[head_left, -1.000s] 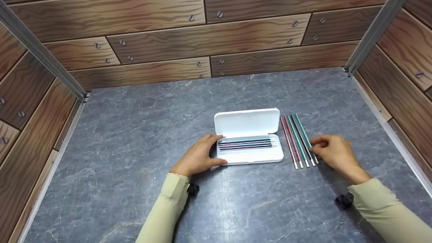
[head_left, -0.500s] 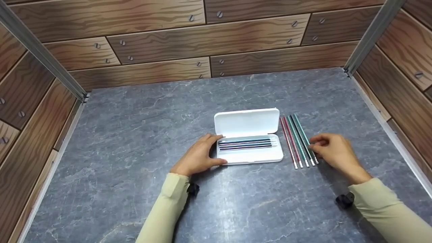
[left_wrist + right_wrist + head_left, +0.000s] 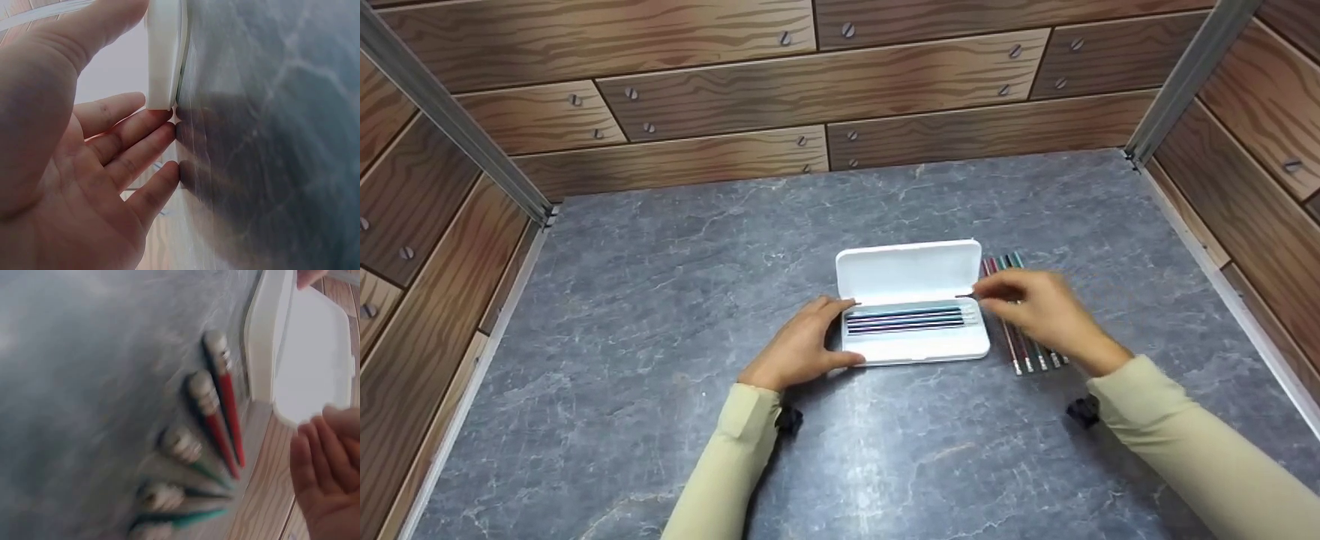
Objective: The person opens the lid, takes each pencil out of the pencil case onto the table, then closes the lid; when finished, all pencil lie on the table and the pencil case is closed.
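Observation:
A white pencil case (image 3: 915,346) lies with its lid (image 3: 909,271) raised, several blue and purple pencils (image 3: 907,321) in its base. My left hand (image 3: 802,341) rests at the case's left end, thumb at the front edge, index finger at the back corner. In the left wrist view its fingers (image 3: 140,138) are nearly straight beside the case's end. My right hand (image 3: 1039,307) is at the case's right end by the hinge, thumb and index fingertips apart, nothing visible between them. Under that hand lie several red, green, black and teal pencils (image 3: 228,405), their erasers towards me.
The grey marbled tabletop (image 3: 675,300) runs all around the case. Wood-patterned panels (image 3: 720,105) wall in the back and both sides, with metal posts (image 3: 1192,82) at the corners.
My right hand has moved left from the rightmost loose pencil to the case's right end. The loose pencils lie as before. My left hand has stayed put.

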